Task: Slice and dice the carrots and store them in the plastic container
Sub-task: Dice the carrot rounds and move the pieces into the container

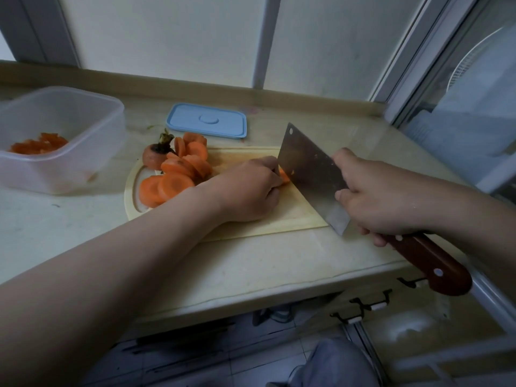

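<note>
Pinned small orange carrot piece [284, 176] to pale wooden cutting board [282, 217] under clamped left grip [251, 191], steady for broad steel cleaver [310, 170] clenched in right grip [382, 202].

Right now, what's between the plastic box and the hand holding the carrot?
In the head view, carrot slices and the cut-off carrot top lie on the cutting board between the plastic container and the left hand gripping a carrot piece.
</note>
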A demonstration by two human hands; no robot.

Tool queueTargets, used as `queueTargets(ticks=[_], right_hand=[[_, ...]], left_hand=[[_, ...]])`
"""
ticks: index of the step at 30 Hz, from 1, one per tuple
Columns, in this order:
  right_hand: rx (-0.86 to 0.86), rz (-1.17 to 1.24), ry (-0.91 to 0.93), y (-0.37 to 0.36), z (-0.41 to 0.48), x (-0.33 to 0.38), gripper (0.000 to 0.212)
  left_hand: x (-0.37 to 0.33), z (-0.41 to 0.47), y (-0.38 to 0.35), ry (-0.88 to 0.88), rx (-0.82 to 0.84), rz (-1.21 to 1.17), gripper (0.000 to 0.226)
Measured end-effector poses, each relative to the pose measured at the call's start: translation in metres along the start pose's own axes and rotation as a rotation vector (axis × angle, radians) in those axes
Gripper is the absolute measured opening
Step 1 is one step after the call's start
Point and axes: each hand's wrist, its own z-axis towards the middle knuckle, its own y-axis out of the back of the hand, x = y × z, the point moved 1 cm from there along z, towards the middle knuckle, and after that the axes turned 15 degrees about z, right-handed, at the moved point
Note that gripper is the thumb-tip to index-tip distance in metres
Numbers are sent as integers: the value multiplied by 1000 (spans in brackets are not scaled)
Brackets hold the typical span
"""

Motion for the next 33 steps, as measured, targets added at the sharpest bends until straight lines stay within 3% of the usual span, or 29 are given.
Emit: queueTargets(ticks=[7,10,16,20,25,29,33], right_hand=[[-12,32,-1,-12,29,10,39],[-80,124,15,-8,29,3,32],[-163,134,4,3,13,0,20],[-141,111,-43,1,5,-1,27],[-142,99,-60,-2,-2,1,36],[-145,91,-63,-2,-6,4,32],[-132,99,-75,-3,-7,6,20]], left_hand=[[1,-1,0,-16,21,9,41],[3,-5,-1,-14,-33,-34,47],[7,-5,-1,-13,-53,-59,37],[6,-4,-3,-13,-29,-20,35],[5,-5,-1,4,0,-3,51],[6,-4,-2,2,6,-5,37],[6,-4,-3,-1,6,-5,41]])
